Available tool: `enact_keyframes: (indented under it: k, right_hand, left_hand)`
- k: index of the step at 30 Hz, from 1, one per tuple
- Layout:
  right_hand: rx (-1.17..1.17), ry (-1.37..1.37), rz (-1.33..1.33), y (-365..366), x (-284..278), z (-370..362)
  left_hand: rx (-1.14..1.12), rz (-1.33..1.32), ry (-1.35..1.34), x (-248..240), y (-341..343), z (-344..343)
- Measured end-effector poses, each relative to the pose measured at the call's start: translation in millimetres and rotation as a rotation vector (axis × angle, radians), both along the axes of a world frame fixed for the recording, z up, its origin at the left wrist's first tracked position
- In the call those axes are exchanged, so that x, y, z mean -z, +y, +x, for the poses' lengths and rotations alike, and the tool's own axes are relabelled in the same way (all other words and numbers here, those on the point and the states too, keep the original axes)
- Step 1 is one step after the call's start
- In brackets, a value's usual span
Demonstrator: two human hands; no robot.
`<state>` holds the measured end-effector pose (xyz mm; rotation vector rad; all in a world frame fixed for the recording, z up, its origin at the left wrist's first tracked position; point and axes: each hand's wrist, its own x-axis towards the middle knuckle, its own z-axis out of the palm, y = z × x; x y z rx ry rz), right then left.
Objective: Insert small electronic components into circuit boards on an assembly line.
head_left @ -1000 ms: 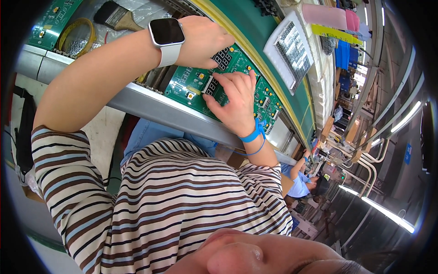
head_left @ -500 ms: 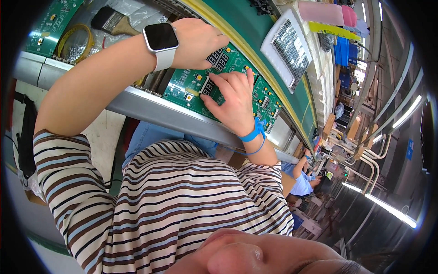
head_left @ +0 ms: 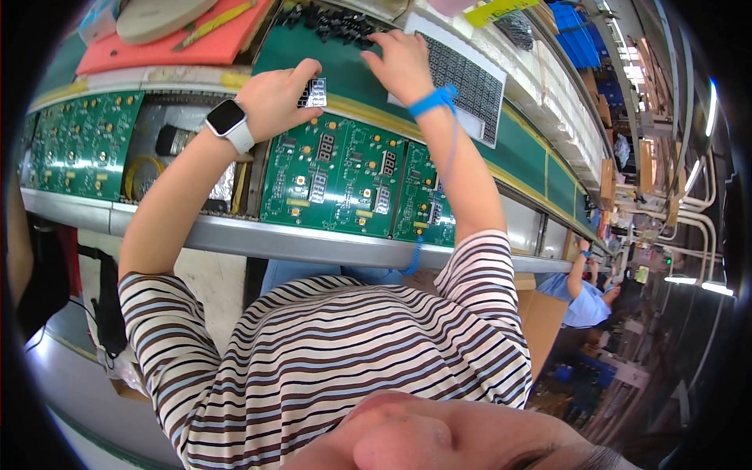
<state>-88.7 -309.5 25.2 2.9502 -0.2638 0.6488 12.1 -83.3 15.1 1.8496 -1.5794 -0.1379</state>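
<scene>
My left hand [head_left: 280, 95], with a white watch on its wrist, is closed on a few seven-segment displays [head_left: 316, 93] above the far edge of the green circuit board [head_left: 294, 205]. Several such displays, one of them a white-faced display [head_left: 317, 188], stand on this board among yellow-topped buttons. Farther off, my right hand [head_left: 403, 69] wears a blue wrist strap. Its thumb and index finger are apart beside a pile of small black parts [head_left: 333, 25] on the green belt. Nothing shows between those fingers.
Right of the pile, a white foam tray [head_left: 495, 117] holds rows of displays. Other circuit boards [head_left: 82, 149] sit along the rail at left. A brush and yellow tape roll [head_left: 142, 174] lie between boards. A red foam pad [head_left: 176, 48] carries a round disc. Another person [head_left: 583, 298] works far right.
Both hands have left the circuit board and moved away from me. The left now shows displays in its grip; the right has reached the black parts. The whole view has shifted.
</scene>
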Motion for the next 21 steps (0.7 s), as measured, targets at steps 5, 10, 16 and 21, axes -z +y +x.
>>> enact_keyframes:
  k: [5,10,16,21]
  right_hand:
    - [0.130,-0.030,0.066,-5,28,36]
    - [0.020,-0.099,0.154,-8,23,21]
    - [-0.159,-0.132,0.596,21,-10,-29]
    - [-0.248,-0.050,0.690,51,-27,-94]
  left_hand:
    - [-0.026,0.242,-0.223,-7,-27,8]
    - [0.022,0.367,-0.119,-30,-40,14]
    - [-0.349,0.278,-0.261,-9,-86,54]
    - [-0.377,0.271,-0.325,8,-102,58]
